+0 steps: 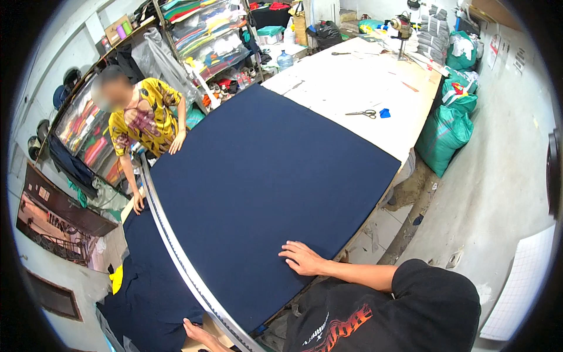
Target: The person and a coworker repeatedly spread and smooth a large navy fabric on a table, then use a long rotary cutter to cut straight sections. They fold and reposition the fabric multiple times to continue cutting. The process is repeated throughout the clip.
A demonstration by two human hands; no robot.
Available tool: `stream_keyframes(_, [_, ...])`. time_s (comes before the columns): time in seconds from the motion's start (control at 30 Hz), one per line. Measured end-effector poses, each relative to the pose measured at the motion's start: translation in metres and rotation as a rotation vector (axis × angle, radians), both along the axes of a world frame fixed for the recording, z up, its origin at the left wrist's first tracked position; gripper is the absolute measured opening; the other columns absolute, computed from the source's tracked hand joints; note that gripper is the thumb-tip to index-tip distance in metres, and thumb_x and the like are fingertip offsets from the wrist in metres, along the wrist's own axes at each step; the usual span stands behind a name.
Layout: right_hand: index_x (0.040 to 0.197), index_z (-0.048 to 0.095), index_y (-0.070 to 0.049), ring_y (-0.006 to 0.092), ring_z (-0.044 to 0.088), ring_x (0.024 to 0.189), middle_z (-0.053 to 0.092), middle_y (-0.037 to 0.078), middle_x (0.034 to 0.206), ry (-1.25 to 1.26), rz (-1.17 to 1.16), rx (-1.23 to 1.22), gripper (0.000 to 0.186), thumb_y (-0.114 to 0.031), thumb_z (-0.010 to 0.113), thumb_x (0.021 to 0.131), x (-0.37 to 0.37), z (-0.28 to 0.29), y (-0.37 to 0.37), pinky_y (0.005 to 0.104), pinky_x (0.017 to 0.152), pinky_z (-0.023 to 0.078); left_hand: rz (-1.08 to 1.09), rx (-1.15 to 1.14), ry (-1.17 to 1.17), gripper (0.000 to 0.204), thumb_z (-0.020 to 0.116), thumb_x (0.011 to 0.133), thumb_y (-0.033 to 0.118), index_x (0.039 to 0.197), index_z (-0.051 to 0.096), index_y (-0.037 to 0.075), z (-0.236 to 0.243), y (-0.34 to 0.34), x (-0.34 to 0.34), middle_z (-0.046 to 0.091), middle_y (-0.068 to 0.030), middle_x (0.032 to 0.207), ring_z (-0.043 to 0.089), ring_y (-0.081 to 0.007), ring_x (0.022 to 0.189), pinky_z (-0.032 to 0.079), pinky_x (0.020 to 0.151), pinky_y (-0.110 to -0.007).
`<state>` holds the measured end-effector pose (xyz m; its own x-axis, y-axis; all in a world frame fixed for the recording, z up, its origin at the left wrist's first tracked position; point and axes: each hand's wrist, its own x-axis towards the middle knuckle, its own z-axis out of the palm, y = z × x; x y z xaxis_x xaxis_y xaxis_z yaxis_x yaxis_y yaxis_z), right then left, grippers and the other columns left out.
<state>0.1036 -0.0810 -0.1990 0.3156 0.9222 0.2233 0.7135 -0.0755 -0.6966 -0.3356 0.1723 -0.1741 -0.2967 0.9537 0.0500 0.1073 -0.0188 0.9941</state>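
A wide sheet of navy fabric lies flat over the table. My right hand rests on it near the table's near right edge, palm down with fingers stretched out. At the lower edge, my left hand is closed on the border of a loose, rumpled length of navy fabric. A long silver metal rail with a dark toothed strip runs between the flat sheet and the loose length. Its near end passes just right of my left hand.
Across the table a co-worker in a yellow patterned shirt has both hands at the fabric, beside the rail's far end. Scissors, a blue scrap and a cutting machine are on the pale tabletop. Green sacks stand along the right.
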Motion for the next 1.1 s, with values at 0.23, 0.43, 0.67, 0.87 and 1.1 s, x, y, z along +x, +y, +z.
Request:
stream_keyframes(0.23, [0.149, 0.055, -0.004, 0.0312, 0.059, 0.132, 0.060, 0.018, 0.146, 1.021, 0.432, -0.397, 0.065, -0.056, 0.044, 0.110, 0.039, 0.077, 0.002, 0.0465, 0.108, 0.050, -0.169, 0.002, -0.015, 0.033, 0.055, 0.109, 0.035, 0.106, 0.070, 0.006, 0.111, -0.109, 0.160, 0.065, 0.0014, 0.095, 0.056, -0.0077, 0.084, 0.039, 0.072, -0.027])
stream_keyframes(0.43, [0.120, 0.063, 0.001, 0.0246, 0.069, 0.111, 0.069, 0.021, 0.124, 1.067, 0.431, -0.534, 0.066, -0.062, 0.049, 0.106, 0.067, 0.136, 0.001, 0.0384, 0.083, 0.059, -0.851, -0.084, 0.244, 0.024, 0.067, 0.102, 0.019, 0.098, 0.077, -0.001, 0.159, -0.235, 0.319, 0.077, -0.0097, 0.089, 0.069, -0.0147, 0.080, 0.054, 0.072, -0.034])
stream_keyframes(0.67, [0.143, 0.041, 0.010, 0.0095, 0.059, 0.061, 0.064, 0.009, 0.101, 0.832, -0.609, 0.038, 0.087, -0.056, 0.074, 0.096, 0.240, 0.198, -0.064, 0.0237, 0.057, 0.051, -1.311, -0.341, -0.437, 0.074, 0.048, 0.109, 0.055, 0.159, 0.038, 0.001, 0.078, -0.227, 0.434, 0.051, -0.0179, 0.157, 0.053, -0.0317, 0.142, 0.044, 0.115, -0.043])
stream_keyframes(0.87, [0.152, 0.051, -0.010, 0.0191, 0.056, 0.117, 0.059, 0.007, 0.142, 0.686, -0.710, 0.092, 0.067, -0.051, 0.063, 0.102, 0.361, 0.227, -0.163, 0.0390, 0.092, 0.046, -0.572, -0.531, -1.167, 0.079, 0.064, 0.100, 0.059, 0.150, 0.046, 0.000, 0.019, -0.175, 0.448, 0.050, -0.0177, 0.155, 0.049, -0.0368, 0.140, 0.034, 0.123, -0.055])
stream_keyframes(1.1, [0.157, 0.040, 0.005, 0.0352, 0.046, 0.145, 0.046, 0.025, 0.159, 0.681, -0.655, -0.177, 0.080, -0.052, 0.058, 0.105, 0.429, 0.132, -0.171, 0.0470, 0.114, 0.043, -0.363, -0.456, -0.770, 0.065, 0.065, 0.104, 0.040, 0.152, 0.047, 0.000, -0.066, -0.096, 0.361, 0.053, -0.0135, 0.154, 0.053, -0.0293, 0.137, 0.042, 0.118, -0.047])
